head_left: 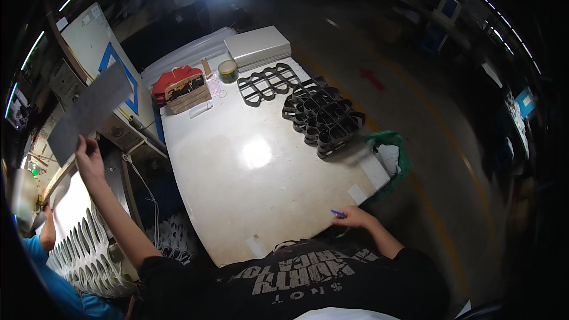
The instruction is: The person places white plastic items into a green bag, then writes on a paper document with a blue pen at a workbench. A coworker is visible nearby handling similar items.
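My left hand [90,157], its arm stretched out to the left, pinches the lower edge of a thin grey sheet [92,112]. The sheet is held up, tilted, beside a machine and off the table. At the near right edge of the white table [237,195], my right hand [358,218] is closed around a small blue pen-like tool [338,214]; its exact kind is too small to tell. Further along the table's right side lie black looped frames [323,118], several of them stacked, with a flatter one [268,83] beside them.
At the far end stand a stack of white sheets [258,44], a tape roll [227,72], a cardboard box [188,93] and red cloth [176,75]. A green bag [394,154] hangs at the right edge. On the left, a co-worker's hand [47,231] is near white slotted sheets [86,252].
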A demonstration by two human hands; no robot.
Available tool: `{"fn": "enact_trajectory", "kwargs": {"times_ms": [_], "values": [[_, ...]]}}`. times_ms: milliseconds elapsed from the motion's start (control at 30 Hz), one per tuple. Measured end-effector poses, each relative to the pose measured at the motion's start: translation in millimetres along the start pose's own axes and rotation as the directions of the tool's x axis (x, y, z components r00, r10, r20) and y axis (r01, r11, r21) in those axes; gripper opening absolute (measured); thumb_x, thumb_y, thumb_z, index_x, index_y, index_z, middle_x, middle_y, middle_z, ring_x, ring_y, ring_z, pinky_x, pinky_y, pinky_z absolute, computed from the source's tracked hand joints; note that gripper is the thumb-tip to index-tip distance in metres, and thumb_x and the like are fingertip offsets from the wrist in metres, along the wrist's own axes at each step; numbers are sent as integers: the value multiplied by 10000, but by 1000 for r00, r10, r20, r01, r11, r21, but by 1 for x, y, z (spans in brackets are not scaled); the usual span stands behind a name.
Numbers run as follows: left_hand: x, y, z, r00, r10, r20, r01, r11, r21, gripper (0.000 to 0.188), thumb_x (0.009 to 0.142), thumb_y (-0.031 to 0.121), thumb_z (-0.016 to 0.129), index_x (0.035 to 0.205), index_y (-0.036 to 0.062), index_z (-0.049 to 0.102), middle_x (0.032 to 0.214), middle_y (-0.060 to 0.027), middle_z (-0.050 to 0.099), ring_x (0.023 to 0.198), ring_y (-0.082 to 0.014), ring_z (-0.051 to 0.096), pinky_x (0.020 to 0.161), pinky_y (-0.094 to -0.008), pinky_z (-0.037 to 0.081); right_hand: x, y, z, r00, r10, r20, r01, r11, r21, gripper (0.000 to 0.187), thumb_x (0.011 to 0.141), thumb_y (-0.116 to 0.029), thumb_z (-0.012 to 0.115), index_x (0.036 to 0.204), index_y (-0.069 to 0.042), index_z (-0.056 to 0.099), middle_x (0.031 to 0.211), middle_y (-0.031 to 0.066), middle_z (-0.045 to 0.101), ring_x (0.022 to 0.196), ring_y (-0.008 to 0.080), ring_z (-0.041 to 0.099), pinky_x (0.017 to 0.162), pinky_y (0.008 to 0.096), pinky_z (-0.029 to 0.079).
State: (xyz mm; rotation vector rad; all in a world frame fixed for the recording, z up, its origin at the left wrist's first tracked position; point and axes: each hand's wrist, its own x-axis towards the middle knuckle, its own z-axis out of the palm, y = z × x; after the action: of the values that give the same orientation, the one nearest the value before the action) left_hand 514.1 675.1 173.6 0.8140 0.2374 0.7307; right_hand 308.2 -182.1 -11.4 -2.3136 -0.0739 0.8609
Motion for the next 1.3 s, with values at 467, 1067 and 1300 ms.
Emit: {"fn": "enact_trajectory", "kwargs": {"times_ms": [467, 1067, 1300], "values": [[-494, -264, -7, 621, -777, -101, 709, 502, 495, 314, 1128, 169, 541, 1282, -104, 518, 1064, -220, 726, 881, -315, 787, 736, -394, 687, 22, 161, 148, 935, 34, 353, -208, 859, 468, 471, 916, -351, 769, 1229, -2, 730, 1175, 122, 728, 1044, 218, 684, 925, 401, 545], [-482, -272, -10, 572, -820, -33, 701, 467, 539, 329, 1148, 212, 480, 1227, -105, 438, 1035, -265, 720, 777, -358, 781, 619, -465, 691, 66, 148, 158, 956, 82, 281, -143, 968, 205, 515, 998, -267, 691, 1442, -27, 587, 1366, 48, 639, 1208, 205, 607, 1028, 369, 507], [-486, -261, 2, 638, -765, -86, 671, 498, 550, 332, 1152, 216, 468, 1164, -111, 414, 992, -265, 709, 790, -373, 783, 624, -460, 693, 88, 135, 148, 963, 116, 244, -142, 986, 92, 495, 989, -264, 695, 1408, -16, 601, 1334, 70, 650, 1182, 225, 621, 1009, 378, 514]]}}
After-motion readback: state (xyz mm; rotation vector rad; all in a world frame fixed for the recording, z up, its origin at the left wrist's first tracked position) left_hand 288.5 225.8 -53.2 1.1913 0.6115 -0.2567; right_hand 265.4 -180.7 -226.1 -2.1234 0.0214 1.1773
